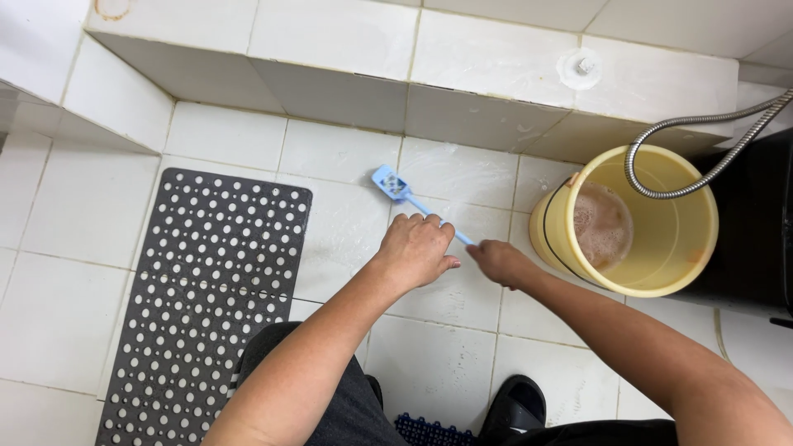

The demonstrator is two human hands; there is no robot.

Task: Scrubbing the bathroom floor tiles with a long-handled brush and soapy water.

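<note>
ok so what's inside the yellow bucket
The round yellow plastic bucket holds brownish, foamy water low down. A metal shower hose loops over its rim. Anything beneath the murky water is hidden.

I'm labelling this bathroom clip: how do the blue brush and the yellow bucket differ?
The blue brush is slim and long-handled; the yellow bucket is broad and round. The brush lies slanted, head on the wet floor tiles, gripped by the left hand and right hand; the bucket stands upright, untouched, holding foamy brownish water. Both look plastic.

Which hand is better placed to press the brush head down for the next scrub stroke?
Left hand: it grips the blue brush nearest its head. The right hand holds only the handle's end.
</note>
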